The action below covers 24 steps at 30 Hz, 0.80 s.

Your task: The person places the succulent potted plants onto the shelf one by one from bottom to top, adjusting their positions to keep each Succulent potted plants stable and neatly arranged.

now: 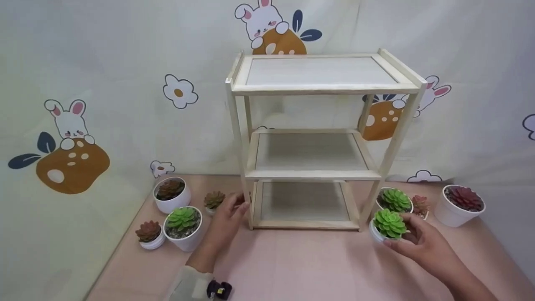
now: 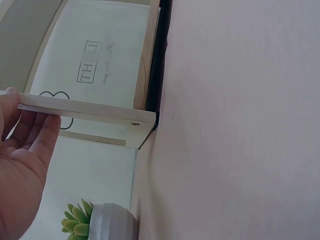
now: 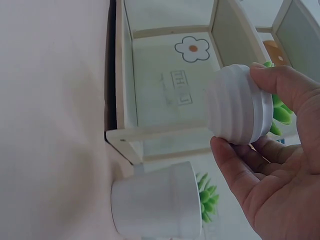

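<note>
My right hand [image 1: 426, 242] holds a small ribbed white pot with a bright green succulent [image 1: 389, 225] by its rim, thumb on one side and fingers on the other. In the right wrist view the pot [image 3: 237, 105] is raised off the table, in front of the shelf's right side. At the shelf's front left leg [image 2: 95, 109], my left hand [image 2: 25, 155] pinches the wood between thumb and fingers, low down. The pale wooden three-tier shelf [image 1: 313, 174] stands upright with bare boards on all its tiers.
Left of the shelf are several white-potted succulents, among them a green one [image 1: 182, 225] and a reddish-brown one [image 1: 150, 234]. To its right stand a larger green one [image 1: 397, 200], a small reddish one [image 1: 420, 205] and a dark red one [image 1: 462, 205]. A printed cloth [image 1: 125, 54] hangs behind.
</note>
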### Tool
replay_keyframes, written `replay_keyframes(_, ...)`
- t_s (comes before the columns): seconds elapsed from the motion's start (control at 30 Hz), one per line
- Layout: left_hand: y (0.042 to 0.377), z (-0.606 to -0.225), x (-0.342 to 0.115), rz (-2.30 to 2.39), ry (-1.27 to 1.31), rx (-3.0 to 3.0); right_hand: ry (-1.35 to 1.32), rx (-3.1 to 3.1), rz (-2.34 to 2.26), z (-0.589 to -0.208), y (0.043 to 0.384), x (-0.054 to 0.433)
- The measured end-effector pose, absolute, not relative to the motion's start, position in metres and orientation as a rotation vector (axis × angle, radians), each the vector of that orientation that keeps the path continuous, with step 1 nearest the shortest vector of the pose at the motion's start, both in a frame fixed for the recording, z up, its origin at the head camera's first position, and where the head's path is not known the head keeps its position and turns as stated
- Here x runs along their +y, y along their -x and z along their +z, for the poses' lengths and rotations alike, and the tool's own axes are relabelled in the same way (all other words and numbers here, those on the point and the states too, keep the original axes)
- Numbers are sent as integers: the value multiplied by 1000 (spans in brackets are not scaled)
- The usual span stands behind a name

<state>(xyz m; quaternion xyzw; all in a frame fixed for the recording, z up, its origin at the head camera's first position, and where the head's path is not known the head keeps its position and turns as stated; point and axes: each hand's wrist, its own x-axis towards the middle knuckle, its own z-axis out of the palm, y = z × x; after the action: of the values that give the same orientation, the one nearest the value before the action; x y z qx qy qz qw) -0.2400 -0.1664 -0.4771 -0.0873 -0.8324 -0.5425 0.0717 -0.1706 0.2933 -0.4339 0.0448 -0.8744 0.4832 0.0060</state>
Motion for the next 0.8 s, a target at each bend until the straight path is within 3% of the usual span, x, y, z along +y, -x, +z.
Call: replay_keyframes(0.8, 239, -478, -168, -1679, 304, -2496, -367, -2684, 1734, -438, 190, 227)
